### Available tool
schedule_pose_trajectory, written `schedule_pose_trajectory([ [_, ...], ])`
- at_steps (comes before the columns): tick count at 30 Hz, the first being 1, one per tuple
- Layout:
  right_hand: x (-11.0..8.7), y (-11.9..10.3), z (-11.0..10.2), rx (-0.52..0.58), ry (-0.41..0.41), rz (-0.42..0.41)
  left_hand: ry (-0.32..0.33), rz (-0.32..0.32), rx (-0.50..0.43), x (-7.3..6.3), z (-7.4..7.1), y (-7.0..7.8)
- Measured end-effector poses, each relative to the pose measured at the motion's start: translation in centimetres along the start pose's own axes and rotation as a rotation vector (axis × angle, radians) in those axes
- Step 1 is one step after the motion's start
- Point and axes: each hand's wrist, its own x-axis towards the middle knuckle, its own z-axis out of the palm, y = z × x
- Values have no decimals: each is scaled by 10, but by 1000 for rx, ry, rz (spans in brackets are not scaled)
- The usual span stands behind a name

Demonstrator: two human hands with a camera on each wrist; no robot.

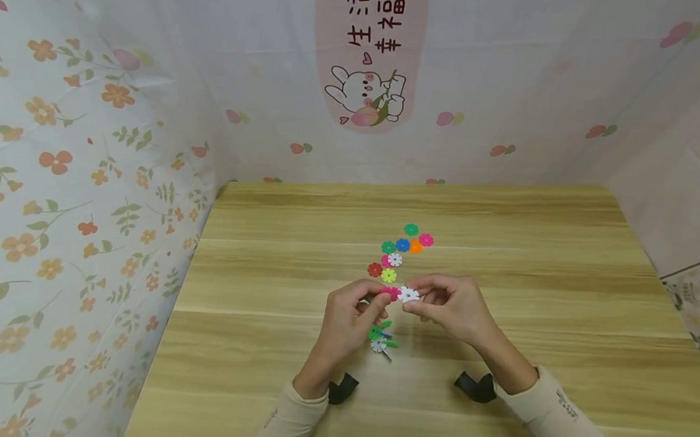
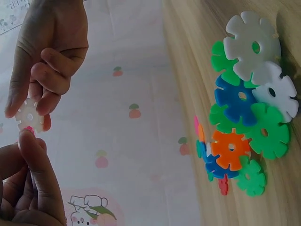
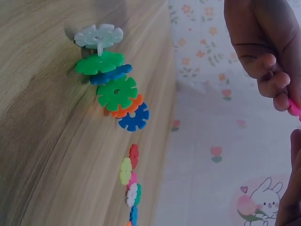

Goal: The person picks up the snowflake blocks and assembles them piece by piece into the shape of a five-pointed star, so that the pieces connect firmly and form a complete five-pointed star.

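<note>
Between thumb and fingers, my left hand [image 1: 352, 317] pinches a pink notched flower disc [image 1: 390, 292]. My right hand [image 1: 453, 308] pinches a white notched flower disc [image 1: 408, 295] by its right side. The two discs meet edge to edge above the table; whether their slots interlock I cannot tell. Below the left hand stands a cluster of joined discs, with a green disc [image 2: 269, 132], a blue disc [image 2: 230, 106], an orange disc [image 2: 225, 148] and a white disc [image 2: 249, 44] in the left wrist view. The left hand partly hides this cluster in the head view.
Loose discs lie beyond the hands, among them a red disc [image 1: 374, 270], a yellow disc [image 1: 388, 275], a blue disc [image 1: 403, 245] and an orange disc [image 1: 416, 247]. The wooden table [image 1: 253, 253] meets a patterned cloth [image 1: 494, 74] at the back and left.
</note>
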Motion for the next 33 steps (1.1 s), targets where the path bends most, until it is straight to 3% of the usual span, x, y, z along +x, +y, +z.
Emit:
schedule_pose_trajectory([
  [7, 4, 6, 0, -30, -54, -9, -29, 3, 57, -4, -5, -6],
  [14, 7, 15, 0, 8, -92, -27, -75, 66, 75, -4, -8, -10],
  [22, 5, 18, 9, 165, -36, -80, 45, 148, 60, -4, 0, -10],
  [24, 8, 18, 9, 153, -46, -89, 57, 118, 54, -3, -1, -10],
  [27, 19, 22, 2, 143, -93, -60, 85, 10, 20, -2, -7, -11],
  [30, 35, 40, -5, 131, -79, 4, 133, -87, 0, -2, -14, -12],
  [33, 50, 69, -7, 85, -25, 114, 155, -125, 4, -4, -21, -15],
])
